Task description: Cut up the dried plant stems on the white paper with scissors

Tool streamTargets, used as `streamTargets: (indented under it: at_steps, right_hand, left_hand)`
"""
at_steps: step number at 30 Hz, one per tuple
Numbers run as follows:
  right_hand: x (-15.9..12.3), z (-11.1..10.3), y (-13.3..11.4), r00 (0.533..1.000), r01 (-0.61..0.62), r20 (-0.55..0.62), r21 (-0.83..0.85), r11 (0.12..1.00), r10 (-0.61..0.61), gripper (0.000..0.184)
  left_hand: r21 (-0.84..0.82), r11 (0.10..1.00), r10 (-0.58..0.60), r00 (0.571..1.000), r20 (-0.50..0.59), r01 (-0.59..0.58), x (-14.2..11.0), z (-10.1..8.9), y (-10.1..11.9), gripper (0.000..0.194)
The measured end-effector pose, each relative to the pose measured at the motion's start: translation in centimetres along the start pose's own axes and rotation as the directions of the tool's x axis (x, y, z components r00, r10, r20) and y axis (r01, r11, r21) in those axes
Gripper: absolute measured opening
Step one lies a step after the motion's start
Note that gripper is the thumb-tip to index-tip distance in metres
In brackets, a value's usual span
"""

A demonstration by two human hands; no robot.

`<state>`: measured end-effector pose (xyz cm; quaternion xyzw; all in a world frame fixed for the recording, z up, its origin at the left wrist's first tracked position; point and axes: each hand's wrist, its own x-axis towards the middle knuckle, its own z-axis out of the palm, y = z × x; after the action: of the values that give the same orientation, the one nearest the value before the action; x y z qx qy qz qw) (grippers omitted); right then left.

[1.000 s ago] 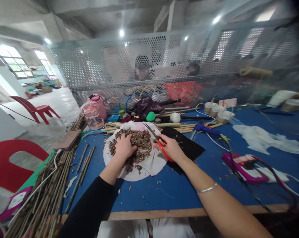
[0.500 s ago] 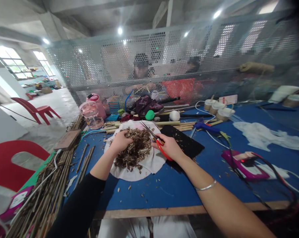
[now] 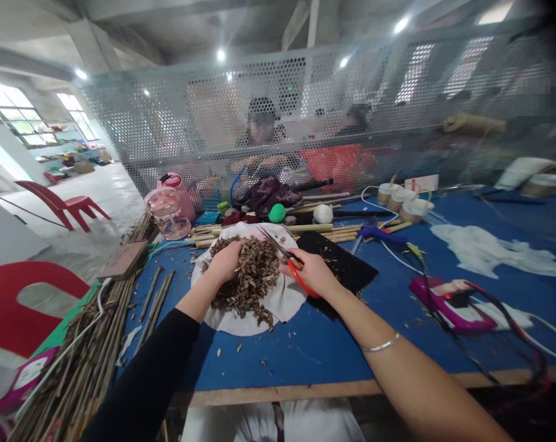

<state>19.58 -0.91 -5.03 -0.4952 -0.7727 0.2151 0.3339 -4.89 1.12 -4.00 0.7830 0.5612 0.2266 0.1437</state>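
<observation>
A heap of dry brown plant flakes (image 3: 252,279) lies on a round white cloth (image 3: 287,304) in front of me. My left hand (image 3: 227,262) reaches into the left side of the heap; its fingers are buried among the flakes, so their grip is hidden. My right hand (image 3: 311,270) is closed around the red-orange handles of a pair of scissors (image 3: 300,281), at the heap's right edge. The dark blades point up and left over the back of the heap, slightly apart. Beside my right hand lies a black sheet (image 3: 346,264) with bits scattered on it.
Bundled thin sticks (image 3: 82,362) run along the left edge. Behind the cloth are bamboo sticks, a green ball (image 3: 276,213), a white ball (image 3: 323,213) and a pink jug (image 3: 167,212). A blue glue gun (image 3: 381,235), white plastic (image 3: 494,248) and a purple power strip (image 3: 453,307) sit right.
My left fingers have sunk into the flakes, hiding the thumb. Flakes now cover the dark hollow in the heap's middle. My right hand still holds the scissors in nearly the same place.
</observation>
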Motion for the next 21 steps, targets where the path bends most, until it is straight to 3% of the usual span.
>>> streamTargets:
  at_steps: [7, 12, 15, 21]
  right_hand:
    - [0.0, 0.1, 0.1, 1.000, -0.005, 0.007, -0.020, 1.000, 0.005, 0.044]
    - [0.0, 0.2, -0.1, 1.000, -0.003, -0.011, -0.003, 1.000, 0.003, 0.049]
    - [0.0, 0.2, -0.1, 1.000, -0.005, -0.018, -0.019, 1.000, 0.005, 0.049]
    - [0.3, -0.7, -0.5, 0.997, -0.066, -0.034, -0.072, 0.995, 0.064, 0.049]
  left_hand:
    - [-0.062, 0.998, 0.029, 1.000, -0.007, -0.029, -1.1, -0.6, 0.5, 0.064]
    - [-0.134, 0.987, -0.091, 0.996, -0.013, 0.088, -2.6, -2.5, 1.3, 0.065]
    - [-0.200, 0.971, -0.150, 0.986, -0.074, 0.133, -3.4, -2.9, 1.1, 0.062]
    - [-0.243, 0.928, -0.350, 0.885, -0.306, 0.283, -3.7, -1.6, 0.1, 0.036]
